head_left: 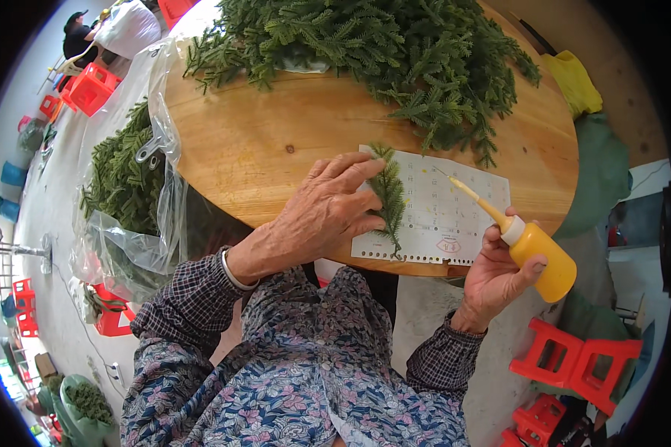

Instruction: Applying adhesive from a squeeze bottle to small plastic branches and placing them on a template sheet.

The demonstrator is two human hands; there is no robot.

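Observation:
My left hand is over the near part of the round wooden table, its fingertips and thumb on a small green fir-like sprig. The sprig lies over a white printed sheet with a row of punched holes and a few yellow spots. To the right, my right hand is wrapped round a yellow squeeze bottle with a white collar. Its long thin nozzle slants up and left above the sheet, with the tip to the right of the sprig.
A large heap of green sprigs covers the far side of the wooden table. At left, more greenery sits in clear plastic with scissors. Red stools stand lower right. A person sits far left.

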